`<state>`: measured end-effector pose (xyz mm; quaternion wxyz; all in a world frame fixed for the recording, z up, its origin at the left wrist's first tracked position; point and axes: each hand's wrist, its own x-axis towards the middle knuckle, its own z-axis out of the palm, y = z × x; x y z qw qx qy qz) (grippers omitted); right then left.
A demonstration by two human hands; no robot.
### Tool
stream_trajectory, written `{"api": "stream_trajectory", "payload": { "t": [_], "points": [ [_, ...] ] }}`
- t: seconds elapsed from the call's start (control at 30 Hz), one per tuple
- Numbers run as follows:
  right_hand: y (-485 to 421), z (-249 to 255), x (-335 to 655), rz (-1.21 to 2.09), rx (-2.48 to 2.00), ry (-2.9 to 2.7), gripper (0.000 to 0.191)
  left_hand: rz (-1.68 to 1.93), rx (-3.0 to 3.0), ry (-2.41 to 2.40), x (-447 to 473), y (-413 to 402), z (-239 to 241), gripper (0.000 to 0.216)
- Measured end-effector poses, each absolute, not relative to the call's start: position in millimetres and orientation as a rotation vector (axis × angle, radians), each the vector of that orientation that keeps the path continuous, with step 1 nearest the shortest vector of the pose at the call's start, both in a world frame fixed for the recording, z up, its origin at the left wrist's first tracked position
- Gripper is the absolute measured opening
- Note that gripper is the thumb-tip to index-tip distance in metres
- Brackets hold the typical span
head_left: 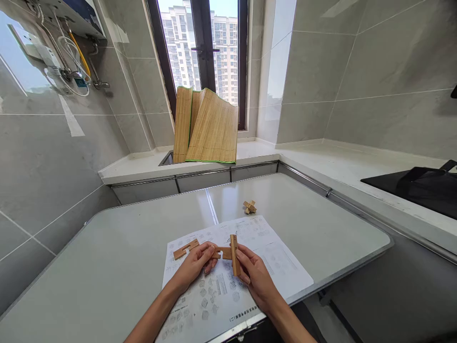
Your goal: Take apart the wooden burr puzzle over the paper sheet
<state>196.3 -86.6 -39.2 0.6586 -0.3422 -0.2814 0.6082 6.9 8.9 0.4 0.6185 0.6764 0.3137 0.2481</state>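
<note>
Both hands are held low over the sheet [250, 238], close to the near edge of the table [143, 228], and they meet in the middle. The right hand [254, 274] pinches an upright bar [234, 255] between thumb and fingers, so the fingers are closed on it; the bar stands almost vertical, and I judge this is so that its notch faces sideways. The left hand [195, 264] grips a flat bar [221, 252] by its left end, fingers closed around it, and this bar lies level and meets the upright one at a right angle, touching it. Whether the two bars are already locked together or only pressed one against the other, I cannot tell. A loose bar [185, 248] with a notch lies on the sheet just beside the left hand, not touched, probably kept near to be at hand. Farther back, on the bare table beyond the sheet, sits a small cross [250, 206] made of such wooden bars, already joined and well apart from the hands. The sheet lies flat under the hands with its diagrams turned toward the person, so that it can be read while working. Counted: two hands, three separate bars (two held, one lying), one finished cross, one printed sheet. Behind, a mat [207, 126] leans against the window.
</note>
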Motion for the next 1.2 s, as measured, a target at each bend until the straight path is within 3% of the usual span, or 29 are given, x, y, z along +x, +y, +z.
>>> {"api": "stream_trajectory", "payload": {
  "t": [0.83,1.1,1.2],
  "points": [
    [-87.3,-35.1,205.7,1.336,-0.67,-0.448,0.055,0.707,1.652,0.785,5.5,12.4,4.8,0.054],
    [-89.2,-38.1,185.4,0.981,-1.126,-0.792,0.072,0.908,1.884,1.104,7.4,7.2,3.5,0.043],
    [-89.1,-43.4,181.8,0.89,-1.254,-0.888,0.066,0.905,1.997,1.143,10.6,3.4,-1.7,0.038]
  ]
}}
